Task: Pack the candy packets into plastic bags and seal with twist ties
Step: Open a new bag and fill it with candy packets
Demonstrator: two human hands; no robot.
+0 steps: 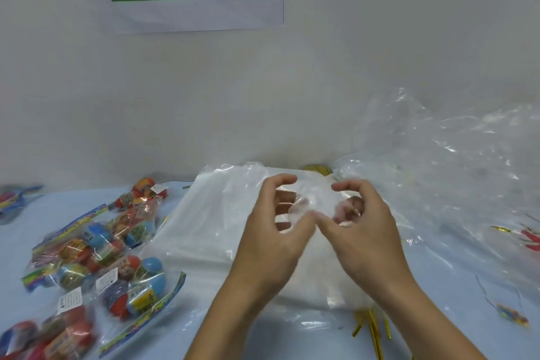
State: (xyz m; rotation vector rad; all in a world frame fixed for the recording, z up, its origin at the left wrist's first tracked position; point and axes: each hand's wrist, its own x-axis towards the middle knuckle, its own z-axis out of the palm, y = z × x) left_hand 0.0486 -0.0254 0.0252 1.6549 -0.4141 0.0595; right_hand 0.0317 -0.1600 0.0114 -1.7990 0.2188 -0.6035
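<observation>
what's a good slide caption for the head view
Both hands, left hand and right hand, pinch a clear plastic bag above the bag stack, candy packets waiting alongside.

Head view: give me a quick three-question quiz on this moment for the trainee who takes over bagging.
1. True or false: the candy packets lie on the person's left side of the table.
2. What are both hands working at? A) a clear plastic bag B) a gold twist tie C) a candy packet
3. Fill in: the gold twist ties lie near the table's front edge, between the two ____.

Key:
1. True.
2. A: the left hand and right hand have curled fingers pinching a clear plastic bag above the stack of flat bags.
3. forearms.
</observation>
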